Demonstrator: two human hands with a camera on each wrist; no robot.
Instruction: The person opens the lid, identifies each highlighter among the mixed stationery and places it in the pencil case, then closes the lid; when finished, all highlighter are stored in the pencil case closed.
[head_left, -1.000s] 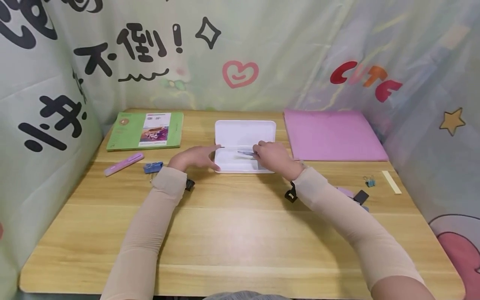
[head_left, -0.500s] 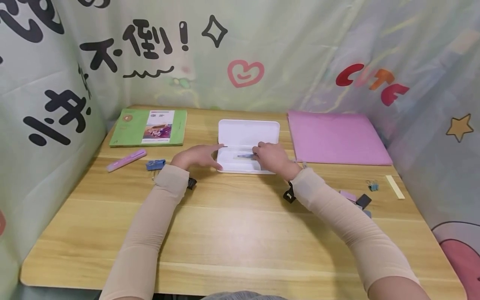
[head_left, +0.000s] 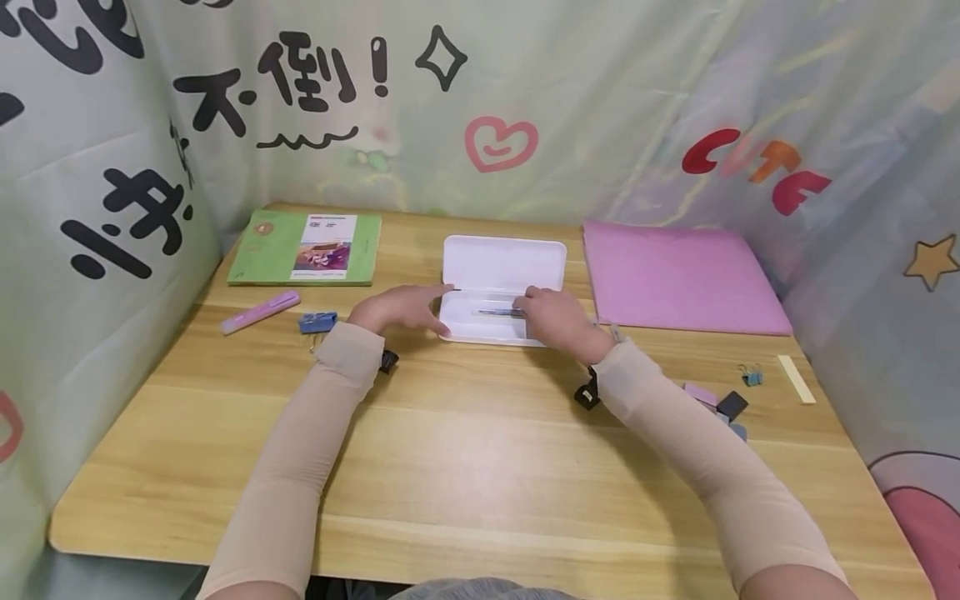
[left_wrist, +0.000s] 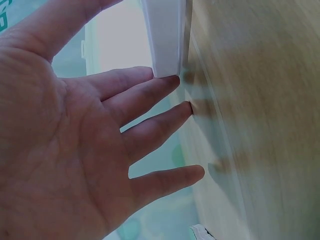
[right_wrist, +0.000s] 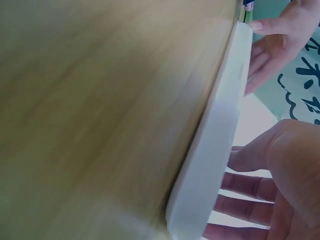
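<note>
A white pencil case [head_left: 504, 262] lies on the table with its lid raised at the back. My left hand [head_left: 405, 308] is at the case's left end, thumb by the front corner. In the left wrist view its fingers are spread and mostly straight, and two fingertips touch the case's end wall [left_wrist: 167, 42]. My right hand [head_left: 558, 321] reaches into the case's right half and holds a slim bluish pen [head_left: 498, 312], which lies lengthwise inside. In the right wrist view the case's front wall [right_wrist: 215, 125] hides the right fingertips and the pen.
To the left are a green book [head_left: 262, 250], a pink-purple highlighter [head_left: 260, 313] and a blue binder clip [head_left: 318, 322]. A pink folder-like sheet [head_left: 682, 279] lies back right. Nearer are a small teal binder clip [head_left: 752, 377], a cream strip [head_left: 797, 380] and several small blocks [head_left: 732, 406].
The pen has come down from a slight tilt to lie nearly flat in the case, with the right hand on it. The left hand stays at the case's end. The head view has shifted slightly.
</note>
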